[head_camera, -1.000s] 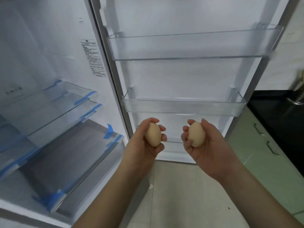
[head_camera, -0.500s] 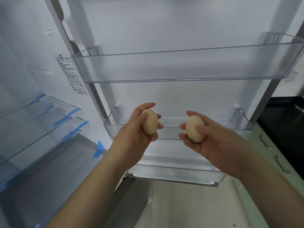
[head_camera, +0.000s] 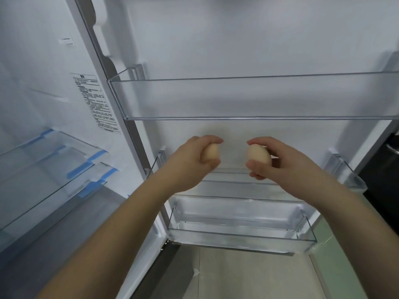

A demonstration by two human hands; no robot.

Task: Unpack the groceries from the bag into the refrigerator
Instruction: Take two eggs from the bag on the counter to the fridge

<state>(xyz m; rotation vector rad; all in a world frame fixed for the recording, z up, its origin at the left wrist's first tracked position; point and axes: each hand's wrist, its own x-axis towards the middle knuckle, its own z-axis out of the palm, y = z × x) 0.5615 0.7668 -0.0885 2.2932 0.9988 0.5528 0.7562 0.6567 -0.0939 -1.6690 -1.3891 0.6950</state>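
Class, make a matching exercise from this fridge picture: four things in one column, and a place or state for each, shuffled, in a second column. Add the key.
Things
1. left hand
2. top door bin
3. blue tape
4. label

Places or states
A. on the glass shelf edges
B. above both hands
C. holds an egg
D. on the fridge's inner side wall

Pairs: 1-C, 2-B, 3-A, 4-D
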